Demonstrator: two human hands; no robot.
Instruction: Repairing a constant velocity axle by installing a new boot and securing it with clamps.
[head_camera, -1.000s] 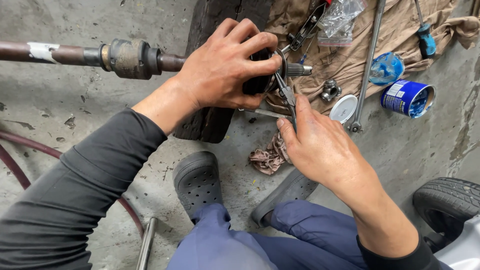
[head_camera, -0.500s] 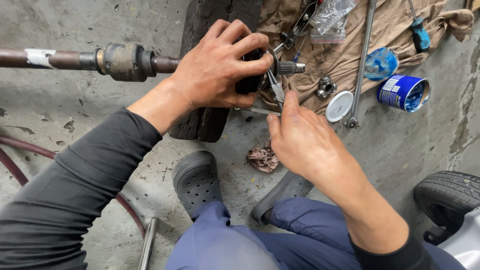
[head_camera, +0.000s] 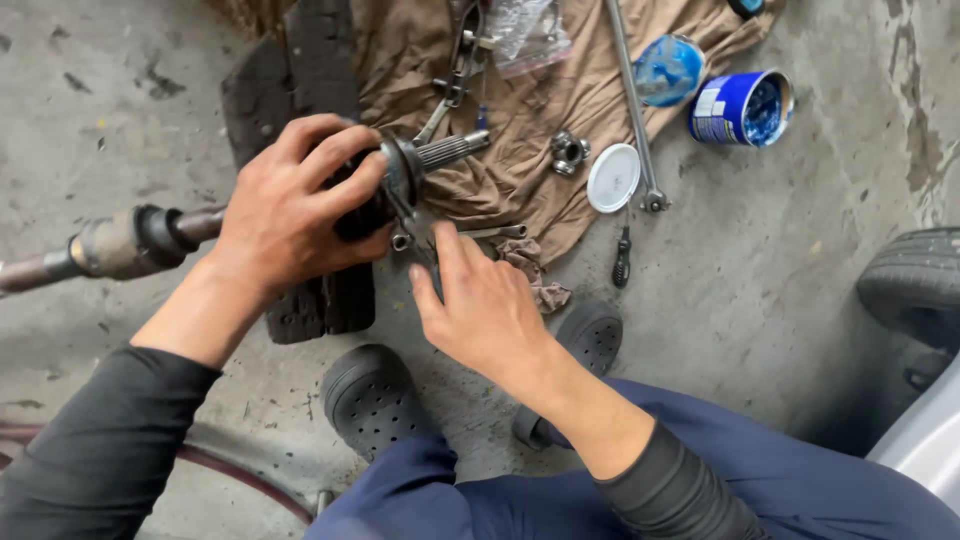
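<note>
One blue can (head_camera: 742, 107) lies tipped on the concrete, its white lid (head_camera: 613, 178) flat on the brown cloth (head_camera: 540, 150). The axle joint (head_camera: 400, 175) is clamped in the left hand (head_camera: 300, 205). Pliers (head_camera: 420, 245) are gripped by the right hand (head_camera: 480, 305). Two black clogs are counted below.

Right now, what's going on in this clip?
A person crouches on a concrete floor over a drive shaft. The left hand grips its joint end, whose splined stub points toward a brown cloth. The right hand works a plier-like tool at the joint. A blue can and white lid lie nearby.
</note>
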